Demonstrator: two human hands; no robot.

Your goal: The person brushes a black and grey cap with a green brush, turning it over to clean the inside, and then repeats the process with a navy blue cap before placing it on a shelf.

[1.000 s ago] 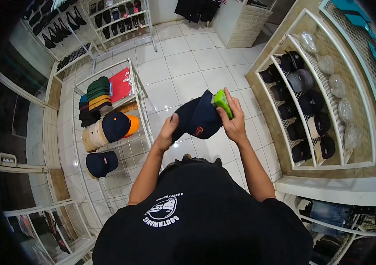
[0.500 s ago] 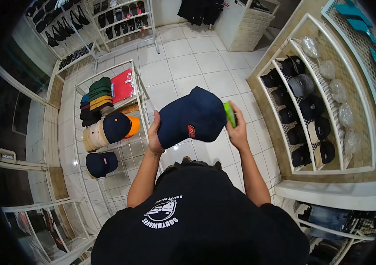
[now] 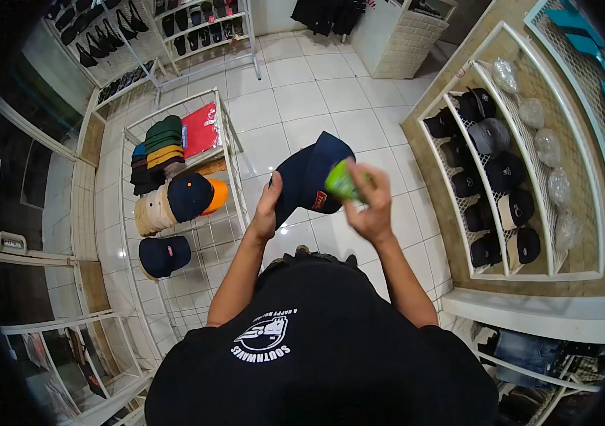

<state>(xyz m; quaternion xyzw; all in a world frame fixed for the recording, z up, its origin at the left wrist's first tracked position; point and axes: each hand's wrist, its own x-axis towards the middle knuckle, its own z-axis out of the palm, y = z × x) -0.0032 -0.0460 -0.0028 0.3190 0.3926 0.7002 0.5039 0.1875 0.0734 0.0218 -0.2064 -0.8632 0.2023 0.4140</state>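
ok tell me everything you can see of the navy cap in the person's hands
The navy cap looks like plain woven fabric, with a small red patch low on it, its lettering too small to read. It is held up tilted, in front of the person's body, above the tiled floor. The left hand holds one end. The right hand holds a blurred green brush-like block over the other; whether that touches the fabric cannot be told.
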